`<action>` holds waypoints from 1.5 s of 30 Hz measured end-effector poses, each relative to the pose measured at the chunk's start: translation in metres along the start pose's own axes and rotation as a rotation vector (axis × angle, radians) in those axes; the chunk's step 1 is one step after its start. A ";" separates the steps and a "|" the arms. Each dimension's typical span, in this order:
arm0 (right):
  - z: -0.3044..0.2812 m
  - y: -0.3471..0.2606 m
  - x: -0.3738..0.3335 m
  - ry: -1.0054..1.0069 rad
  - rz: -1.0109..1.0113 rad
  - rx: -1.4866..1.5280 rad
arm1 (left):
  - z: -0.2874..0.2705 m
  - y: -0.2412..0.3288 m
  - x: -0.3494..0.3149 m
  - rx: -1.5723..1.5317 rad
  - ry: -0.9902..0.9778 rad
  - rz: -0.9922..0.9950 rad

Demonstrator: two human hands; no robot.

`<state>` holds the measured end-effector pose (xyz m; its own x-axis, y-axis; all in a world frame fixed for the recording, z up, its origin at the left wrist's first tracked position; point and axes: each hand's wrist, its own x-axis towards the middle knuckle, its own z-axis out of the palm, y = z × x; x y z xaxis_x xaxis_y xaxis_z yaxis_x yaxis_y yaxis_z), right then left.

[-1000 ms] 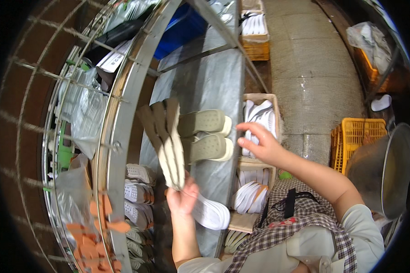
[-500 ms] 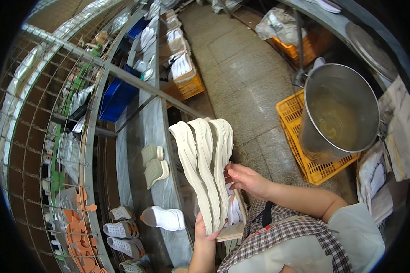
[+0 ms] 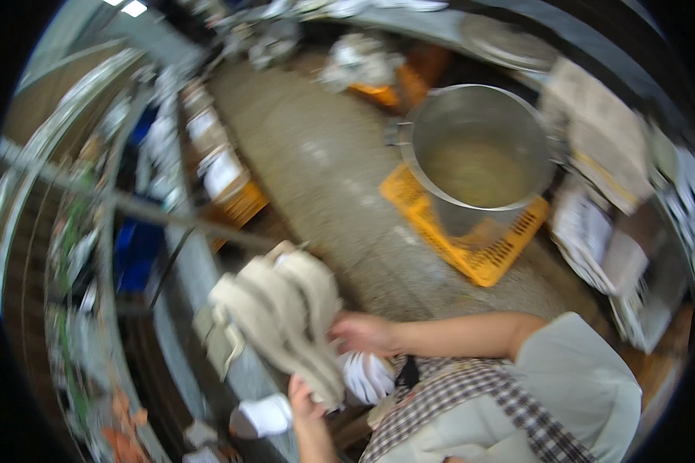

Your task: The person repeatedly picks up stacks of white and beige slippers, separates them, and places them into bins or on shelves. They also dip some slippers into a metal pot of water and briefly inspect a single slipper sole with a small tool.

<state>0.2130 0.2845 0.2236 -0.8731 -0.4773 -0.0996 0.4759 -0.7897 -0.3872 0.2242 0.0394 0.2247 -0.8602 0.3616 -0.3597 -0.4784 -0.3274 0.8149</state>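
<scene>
Cream, sole-shaped pieces, apparently shoe soles (image 3: 278, 301), stand together in several wavy rows in front of me. My left hand (image 3: 305, 397) is closed round their near end. At their right side, my right hand (image 3: 363, 333) rests with curled fingers against the soles; motion blurs it and its fingertips are partly hidden. White soles or shoes (image 3: 367, 376) lie just below my right hand, by my checked apron. A white shoe (image 3: 262, 417) lies left of my left hand, and grey-green soles (image 3: 220, 339) lie beyond it, partly covered by the cream ones.
To the right, a large metal pot (image 3: 417, 158) holding cloudy liquid stands on a yellow crate (image 3: 471, 266). Wire-mesh shelving with a metal bar (image 3: 123, 202) runs along my left. Boxes and yellow crates (image 3: 243, 204) line the aisle floor (image 3: 286, 139). Bundled white pieces (image 3: 587, 224) are at far right.
The view has swung right, so the pot and shelving appear further left. The cream soles have tilted over and come lower, with both my hands still at them.
</scene>
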 end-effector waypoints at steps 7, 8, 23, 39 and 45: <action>-0.031 -0.010 -0.023 -0.322 0.114 0.166 | 0.052 0.007 0.064 -0.038 -0.117 -0.152; -0.034 -0.010 -0.024 -0.201 0.172 0.079 | 0.063 0.004 0.069 -0.001 -0.140 -0.151; -0.063 -0.010 -0.051 0.139 -0.418 -0.296 | 0.132 -0.017 0.087 0.158 -0.340 -0.120; -0.003 -0.026 -0.045 0.258 -0.315 -0.755 | 0.093 -0.021 0.095 -0.478 -0.422 -0.120; 0.006 -0.029 -0.043 0.148 -0.230 -0.926 | 0.086 -0.023 0.091 -0.472 -0.218 -0.112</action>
<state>0.2372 0.3255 0.2446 -0.9691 -0.2457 -0.0212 0.0747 -0.2104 -0.9747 0.1720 0.1545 0.2121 -0.7667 0.5732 -0.2893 -0.6359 -0.6153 0.4659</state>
